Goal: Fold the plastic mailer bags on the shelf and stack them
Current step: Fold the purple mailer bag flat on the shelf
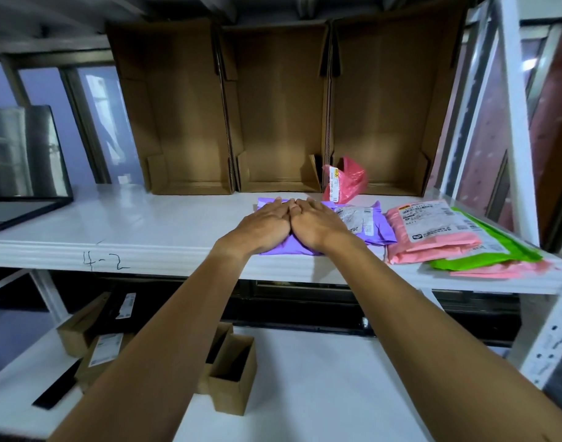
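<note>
Head view: purple bag lies on the white shelf, just beside a pink and green stack.
Left hand: fingers straight, pressing the bag flat.
Right hand: likewise, touching the left.

Both arms stretched straight out, left hand and right hand flat, palms down, thumbs touching side by side.

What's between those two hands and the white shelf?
A folded purple plastic mailer bag, under the left hand and right hand, in the head view.
</note>
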Demonstrator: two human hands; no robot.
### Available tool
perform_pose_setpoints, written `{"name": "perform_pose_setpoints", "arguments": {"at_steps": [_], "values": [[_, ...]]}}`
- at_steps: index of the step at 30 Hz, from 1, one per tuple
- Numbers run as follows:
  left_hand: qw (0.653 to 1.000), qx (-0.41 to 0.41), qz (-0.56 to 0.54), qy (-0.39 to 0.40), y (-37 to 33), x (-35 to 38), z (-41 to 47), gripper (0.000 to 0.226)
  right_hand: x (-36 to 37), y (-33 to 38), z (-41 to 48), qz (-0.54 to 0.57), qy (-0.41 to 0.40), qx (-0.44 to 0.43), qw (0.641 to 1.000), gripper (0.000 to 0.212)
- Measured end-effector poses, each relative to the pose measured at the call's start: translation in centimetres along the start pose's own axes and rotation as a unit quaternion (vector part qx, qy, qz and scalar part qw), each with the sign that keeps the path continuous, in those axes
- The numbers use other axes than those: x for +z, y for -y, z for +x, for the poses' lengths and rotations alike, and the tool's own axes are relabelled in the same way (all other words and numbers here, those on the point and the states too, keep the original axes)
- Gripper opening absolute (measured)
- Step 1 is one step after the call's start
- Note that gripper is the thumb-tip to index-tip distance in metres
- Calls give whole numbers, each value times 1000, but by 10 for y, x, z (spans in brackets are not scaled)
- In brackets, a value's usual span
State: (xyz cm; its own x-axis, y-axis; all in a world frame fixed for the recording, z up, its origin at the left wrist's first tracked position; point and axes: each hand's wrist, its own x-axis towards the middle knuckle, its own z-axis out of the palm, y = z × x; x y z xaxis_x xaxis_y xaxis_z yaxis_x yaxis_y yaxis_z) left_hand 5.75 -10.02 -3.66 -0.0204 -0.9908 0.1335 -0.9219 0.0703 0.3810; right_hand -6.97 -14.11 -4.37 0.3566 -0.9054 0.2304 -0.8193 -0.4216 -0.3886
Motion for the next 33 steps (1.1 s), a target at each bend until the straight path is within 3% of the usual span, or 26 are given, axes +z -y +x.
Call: {"name": "perform_pose_setpoints", "arguments": {"at_steps": [13,21,33], "values": [[999,-5,-44,1,1,-1,3,49,-17,2,7,19,84,21,996,54],[998,16,-62,6,0,-7,3,45,-22,6,9,-2,96,33,995,55],[996,-2,78,33,-13,-20,24,50,-18,-2,16,-52,94,-8,994,54]]}}
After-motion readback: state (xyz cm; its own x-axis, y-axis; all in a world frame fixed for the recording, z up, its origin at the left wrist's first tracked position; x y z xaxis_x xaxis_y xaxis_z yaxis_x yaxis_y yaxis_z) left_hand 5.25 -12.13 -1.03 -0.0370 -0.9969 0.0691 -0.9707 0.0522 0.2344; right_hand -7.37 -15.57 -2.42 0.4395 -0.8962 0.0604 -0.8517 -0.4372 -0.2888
